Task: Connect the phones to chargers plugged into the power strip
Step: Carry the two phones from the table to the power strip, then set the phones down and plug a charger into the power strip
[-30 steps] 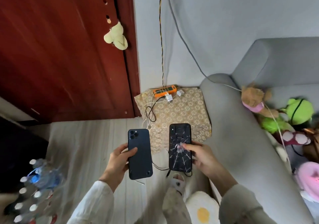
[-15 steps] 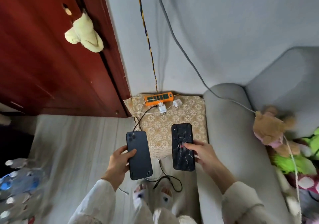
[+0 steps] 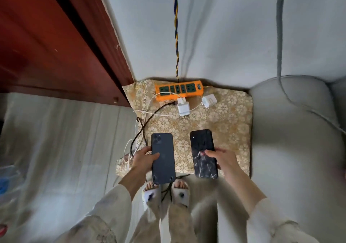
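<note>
My left hand (image 3: 142, 160) grips a dark blue phone (image 3: 162, 158), back side up, camera end pointing away from me. My right hand (image 3: 222, 158) grips a black phone with a cracked back (image 3: 203, 153). Both phones hover over the near edge of a floral cushion (image 3: 230, 122). An orange power strip (image 3: 178, 90) lies at the cushion's far edge against the wall. One white charger (image 3: 183, 107) sits at the strip's near side; another white charger (image 3: 209, 100) lies just right of it. White and dark cables (image 3: 144, 122) trail off the cushion's left side.
A red wooden door (image 3: 46, 42) stands at the left. A grey sofa arm (image 3: 292, 130) borders the cushion on the right. A twisted blue-yellow cord (image 3: 176, 36) runs down the wall to the strip. My slippered feet (image 3: 166, 190) stand on pale floorboards, a dark cable between them.
I have walked closer to the cushion and power strip and look more steeply down. The plush toys have left the view. Both hands still hold their phones.
</note>
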The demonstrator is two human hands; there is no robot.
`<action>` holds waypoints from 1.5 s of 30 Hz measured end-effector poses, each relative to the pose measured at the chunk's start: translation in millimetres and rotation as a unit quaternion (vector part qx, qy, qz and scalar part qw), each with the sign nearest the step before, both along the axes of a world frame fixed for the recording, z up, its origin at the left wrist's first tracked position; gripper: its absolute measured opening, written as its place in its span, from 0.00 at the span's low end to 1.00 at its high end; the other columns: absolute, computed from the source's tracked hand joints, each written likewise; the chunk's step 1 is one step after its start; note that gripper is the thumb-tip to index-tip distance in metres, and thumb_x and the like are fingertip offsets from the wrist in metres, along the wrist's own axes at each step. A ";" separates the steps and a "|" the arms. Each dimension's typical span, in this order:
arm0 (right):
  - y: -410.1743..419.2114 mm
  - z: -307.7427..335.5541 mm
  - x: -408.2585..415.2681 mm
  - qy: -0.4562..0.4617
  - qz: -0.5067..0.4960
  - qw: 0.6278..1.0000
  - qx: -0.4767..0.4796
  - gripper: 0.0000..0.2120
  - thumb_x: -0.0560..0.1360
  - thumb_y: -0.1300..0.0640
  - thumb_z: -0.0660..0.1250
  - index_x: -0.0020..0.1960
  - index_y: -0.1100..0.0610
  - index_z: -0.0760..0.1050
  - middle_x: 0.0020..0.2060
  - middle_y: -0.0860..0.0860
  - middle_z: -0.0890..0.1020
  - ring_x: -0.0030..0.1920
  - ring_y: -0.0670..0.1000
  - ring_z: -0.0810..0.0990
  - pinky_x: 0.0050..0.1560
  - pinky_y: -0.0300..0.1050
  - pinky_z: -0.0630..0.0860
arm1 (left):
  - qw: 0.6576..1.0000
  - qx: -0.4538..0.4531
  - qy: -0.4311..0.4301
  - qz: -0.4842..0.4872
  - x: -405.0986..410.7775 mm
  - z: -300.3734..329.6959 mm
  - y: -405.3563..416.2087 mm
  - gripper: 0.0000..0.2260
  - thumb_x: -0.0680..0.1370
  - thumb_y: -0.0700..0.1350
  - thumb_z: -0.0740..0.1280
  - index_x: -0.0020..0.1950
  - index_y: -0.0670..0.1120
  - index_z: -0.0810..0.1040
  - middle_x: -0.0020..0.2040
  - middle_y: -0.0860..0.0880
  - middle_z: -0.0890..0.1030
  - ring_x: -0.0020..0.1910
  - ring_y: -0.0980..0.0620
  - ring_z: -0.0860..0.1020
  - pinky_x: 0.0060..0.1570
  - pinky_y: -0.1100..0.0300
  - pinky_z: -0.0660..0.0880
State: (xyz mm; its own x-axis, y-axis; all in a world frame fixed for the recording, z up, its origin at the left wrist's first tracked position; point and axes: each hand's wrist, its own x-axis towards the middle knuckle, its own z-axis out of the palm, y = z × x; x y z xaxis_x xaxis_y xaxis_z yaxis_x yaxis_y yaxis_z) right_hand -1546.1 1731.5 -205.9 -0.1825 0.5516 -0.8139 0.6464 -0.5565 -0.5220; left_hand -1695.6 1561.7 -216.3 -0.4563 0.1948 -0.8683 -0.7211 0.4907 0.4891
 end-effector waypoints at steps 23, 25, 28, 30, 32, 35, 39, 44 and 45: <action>68.9 -42.2 -86.0 0.002 0.393 0.837 0.380 0.10 0.77 0.58 0.62 0.53 0.62 0.77 0.47 0.57 0.81 0.48 0.56 0.79 0.48 0.45 0.78 | 0.887 -0.145 0.314 -0.306 -11.3 -33.6 49.8 0.15 0.78 0.41 0.57 0.63 0.46 0.73 0.59 0.44 0.80 0.55 0.44 0.78 0.56 0.48 0.75; 74.5 -47.4 -112.3 -0.008 0.408 0.818 0.406 0.15 0.76 0.51 0.62 0.58 0.59 0.74 0.53 0.56 0.78 0.54 0.56 0.76 0.55 0.50 0.75 | 0.861 -0.125 0.379 -0.315 -19.3 -37.4 52.8 0.15 0.77 0.37 0.58 0.63 0.43 0.73 0.63 0.44 0.76 0.62 0.45 0.72 0.59 0.51 0.72; 76.0 -59.8 -140.1 -0.070 0.494 0.759 0.418 0.23 0.71 0.40 0.64 0.56 0.56 0.74 0.58 0.52 0.77 0.61 0.56 0.72 0.61 0.56 0.69 | 0.830 -0.116 0.437 -0.327 -30.6 -44.6 55.9 0.16 0.77 0.35 0.58 0.64 0.41 0.72 0.65 0.43 0.72 0.66 0.44 0.67 0.64 0.53 0.66; 74.1 -66.8 -150.6 -0.096 0.536 0.731 0.411 0.24 0.69 0.39 0.66 0.54 0.57 0.75 0.55 0.52 0.79 0.59 0.56 0.73 0.61 0.54 0.69 | 0.832 -0.107 0.446 -0.314 -37.3 -48.1 57.9 0.17 0.76 0.34 0.57 0.64 0.41 0.71 0.66 0.43 0.71 0.66 0.44 0.66 0.65 0.54 0.65; 73.4 -69.6 -155.8 -0.081 0.531 0.743 0.399 0.22 0.69 0.42 0.69 0.54 0.58 0.75 0.53 0.53 0.80 0.54 0.55 0.75 0.58 0.51 0.70 | 0.839 -0.096 0.444 -0.299 -43.5 -49.5 60.1 0.17 0.76 0.34 0.58 0.64 0.41 0.70 0.66 0.42 0.70 0.66 0.43 0.66 0.65 0.53 0.65; 72.5 -62.6 -159.1 0.000 0.473 0.807 0.354 0.21 0.67 0.46 0.72 0.53 0.58 0.74 0.50 0.53 0.79 0.50 0.53 0.76 0.51 0.47 0.72 | 0.840 -0.094 0.456 -0.278 -52.7 -48.0 63.4 0.17 0.76 0.34 0.59 0.64 0.41 0.70 0.65 0.41 0.71 0.65 0.43 0.67 0.63 0.52 0.66; 73.3 -47.2 -175.8 0.100 0.411 0.842 0.335 0.17 0.68 0.51 0.72 0.53 0.56 0.72 0.51 0.52 0.77 0.47 0.49 0.74 0.44 0.39 0.67 | 0.840 -0.105 0.488 -0.214 -69.0 -44.9 69.6 0.21 0.74 0.35 0.61 0.67 0.41 0.65 0.65 0.40 0.68 0.64 0.41 0.67 0.64 0.49 0.66; 84.2 -39.8 -208.1 0.118 0.430 0.834 0.324 0.18 0.67 0.49 0.73 0.53 0.55 0.76 0.52 0.55 0.77 0.47 0.48 0.74 0.42 0.36 0.63 | 0.909 -0.075 0.333 -0.239 -93.9 -54.0 72.2 0.24 0.77 0.42 0.62 0.72 0.47 0.59 0.65 0.45 0.73 0.63 0.45 0.71 0.62 0.50 0.67; 86.1 -39.3 -213.0 0.116 0.427 0.836 0.325 0.17 0.67 0.48 0.73 0.51 0.56 0.76 0.50 0.55 0.78 0.46 0.49 0.76 0.42 0.38 0.66 | 0.912 -0.071 0.325 -0.242 -96.1 -55.8 71.5 0.21 0.77 0.42 0.62 0.70 0.47 0.63 0.62 0.45 0.75 0.60 0.46 0.73 0.60 0.54 0.69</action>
State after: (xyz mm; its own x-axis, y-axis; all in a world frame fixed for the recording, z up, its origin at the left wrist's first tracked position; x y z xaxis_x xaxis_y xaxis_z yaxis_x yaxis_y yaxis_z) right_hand -1759.1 1817.5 -245.2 -0.8466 0.4516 -0.2818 0.5030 0.5056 -0.7010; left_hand -1791.8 1633.2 -272.1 -0.7733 0.4170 -0.4777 0.0155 0.7656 0.6432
